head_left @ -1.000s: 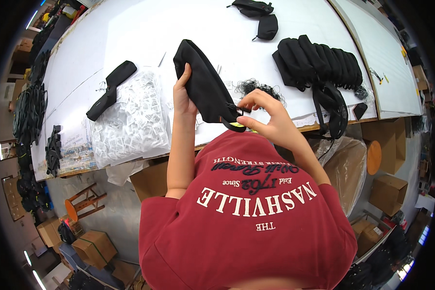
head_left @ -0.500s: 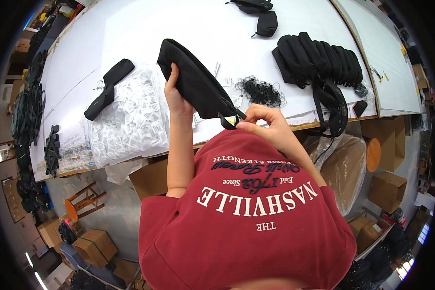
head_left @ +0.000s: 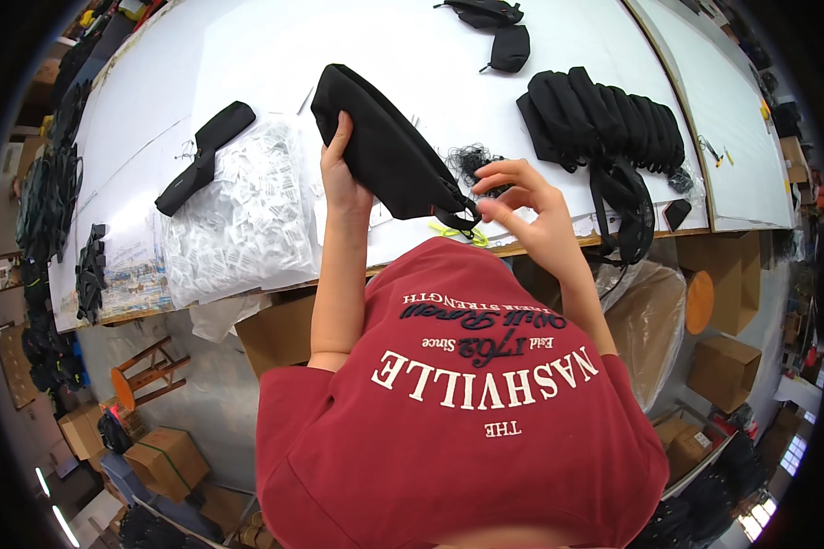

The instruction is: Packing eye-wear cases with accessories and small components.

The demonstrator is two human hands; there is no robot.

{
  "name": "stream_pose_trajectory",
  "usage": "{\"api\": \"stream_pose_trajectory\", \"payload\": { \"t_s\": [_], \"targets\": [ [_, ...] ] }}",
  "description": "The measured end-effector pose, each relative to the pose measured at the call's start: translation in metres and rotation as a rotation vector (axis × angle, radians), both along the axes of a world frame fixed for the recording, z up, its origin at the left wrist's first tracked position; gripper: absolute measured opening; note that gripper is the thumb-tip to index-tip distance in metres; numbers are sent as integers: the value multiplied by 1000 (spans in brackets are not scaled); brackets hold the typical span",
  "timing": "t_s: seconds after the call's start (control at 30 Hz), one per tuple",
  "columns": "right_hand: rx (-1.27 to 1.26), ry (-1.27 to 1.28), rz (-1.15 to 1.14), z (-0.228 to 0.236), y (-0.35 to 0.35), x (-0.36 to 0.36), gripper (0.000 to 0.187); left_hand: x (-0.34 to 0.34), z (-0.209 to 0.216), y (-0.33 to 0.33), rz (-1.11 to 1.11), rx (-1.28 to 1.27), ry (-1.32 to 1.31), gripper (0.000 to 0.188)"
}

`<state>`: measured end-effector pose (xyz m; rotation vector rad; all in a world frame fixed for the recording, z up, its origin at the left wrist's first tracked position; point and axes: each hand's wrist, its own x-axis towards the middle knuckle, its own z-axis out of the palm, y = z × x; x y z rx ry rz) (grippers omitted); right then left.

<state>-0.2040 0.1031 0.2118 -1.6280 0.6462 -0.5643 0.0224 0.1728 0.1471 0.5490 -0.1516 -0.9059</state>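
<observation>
Pouch: a black pouch [head_left: 384, 151] is held up above the white counter [head_left: 247, 55], slanted from upper left down to lower right, between the two hands.
Left hand: the left hand [head_left: 341, 174] is closed around the pouch's left underside, fingers wrapped up against the fabric.
Right hand: the right hand [head_left: 522, 206] is set at the pouch's lower right tip, thumb and forefinger pinched at the strap end there, the other fingers spread loosely; what exactly is pinched cannot be told.
Arms: both forearms are raised from the lower edge, the left nearly upright, the right angled inward.
Surroundings: a heap of white tags [head_left: 238, 215] lies left of the pouch, a row of black pouches [head_left: 604, 119] to the right, a yellow-green loop [head_left: 458, 233] just below the tip.
</observation>
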Motion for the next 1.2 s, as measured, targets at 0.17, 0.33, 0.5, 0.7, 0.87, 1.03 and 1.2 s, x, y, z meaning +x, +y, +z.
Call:
{"api": "stream_pose_trajectory", "payload": {
  "t_s": [0.17,0.33,0.5,0.7,0.87,1.03,1.2],
  "targets": [
    [-220,114,220,13,-2,2,30,-5,3,-3,-27,44,12,28],
    [-272,161,229,18,-6,-2,23,-9,0,0,-59,54,21,28],
    [-300,62,230,18,-3,-1,18,-13,-2,-1,-78,73,45,27],
    [-113,83,286,16,-2,-4,20,-12,-3,-3,-77,50,38,28],
    [-166,60,194,13,0,2,18,-12,-5,-3,-92,80,22,28],
    [-129,119,204,12,0,9,13,-15,-4,-4,-118,72,42,29],
    [-454,39,192,14,4,16,12,-16,-7,-4,-182,44,97,31]
  ]
}}
